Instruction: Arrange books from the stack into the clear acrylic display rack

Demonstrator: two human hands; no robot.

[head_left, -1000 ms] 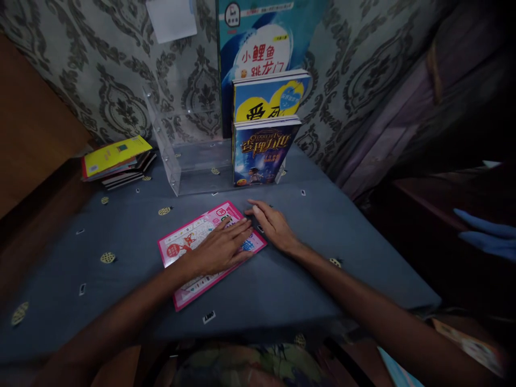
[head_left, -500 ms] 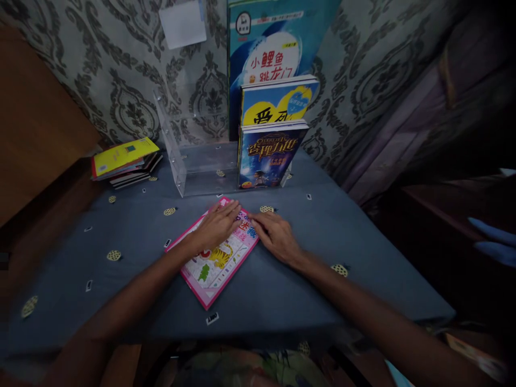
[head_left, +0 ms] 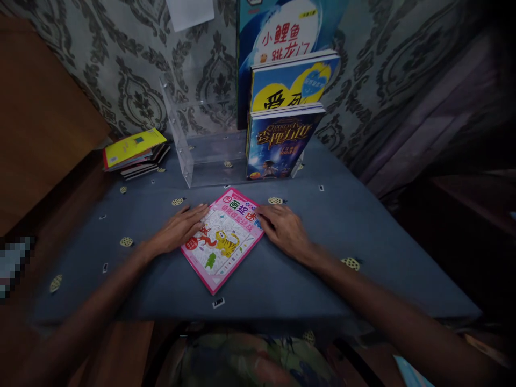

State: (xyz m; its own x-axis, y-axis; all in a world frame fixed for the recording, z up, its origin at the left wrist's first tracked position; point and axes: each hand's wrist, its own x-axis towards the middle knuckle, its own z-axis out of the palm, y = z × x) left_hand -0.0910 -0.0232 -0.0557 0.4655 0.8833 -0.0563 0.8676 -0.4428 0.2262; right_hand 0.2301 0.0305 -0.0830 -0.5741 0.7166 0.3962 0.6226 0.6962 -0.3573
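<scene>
Near the back left corner of the cloth-covered table (head_left: 274, 295) lies a loose stack of books (head_left: 135, 148), a yellow one on top. By the back edge, a clear stand (head_left: 177, 141) holds three upright books towards the right: a dark blue book (head_left: 280, 148) in front, a blue-and-yellow book (head_left: 292, 91) behind, a tall blue book (head_left: 250, 48) rearmost. Patterned wallpaper (head_left: 135, 91) rises beyond that edge.
</scene>
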